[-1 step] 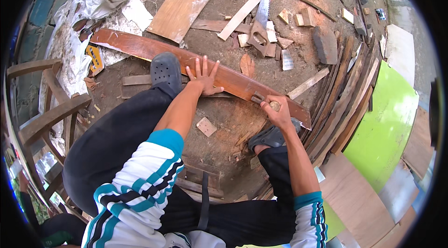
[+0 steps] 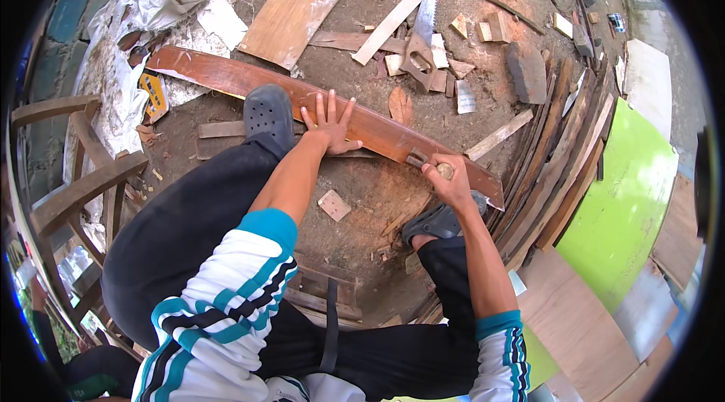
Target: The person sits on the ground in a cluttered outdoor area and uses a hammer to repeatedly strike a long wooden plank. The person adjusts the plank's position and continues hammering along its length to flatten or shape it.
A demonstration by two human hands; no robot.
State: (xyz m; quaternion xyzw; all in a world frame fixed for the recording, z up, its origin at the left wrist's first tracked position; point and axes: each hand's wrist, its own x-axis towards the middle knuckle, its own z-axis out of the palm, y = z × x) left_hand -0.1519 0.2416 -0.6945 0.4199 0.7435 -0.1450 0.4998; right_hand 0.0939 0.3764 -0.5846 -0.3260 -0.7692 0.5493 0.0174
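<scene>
A long brown varnished board (image 2: 377, 130) lies slantwise across the ground in front of me. My left hand (image 2: 328, 130) presses flat on its middle, fingers spread. Nearer the board's right end, my right hand (image 2: 451, 181) is closed around a small tool (image 2: 445, 171) with a rounded, light wooden handle end. A dark metal part shows beside the fingers, against the board; the exact kind of tool is unclear. My left clog (image 2: 268, 115) rests on the board, left of my left hand. The right clog (image 2: 442, 222) is under my right wrist, beside the board.
A handsaw (image 2: 424, 32) lies beyond the board among wood offcuts. A plywood piece (image 2: 291, 17) sits farther left. Long strips (image 2: 555, 153) are stacked at right, beside a lime-green panel (image 2: 623, 213). A yellow-and-black handle (image 2: 154, 97) and a wooden chair frame (image 2: 83, 190) are at left.
</scene>
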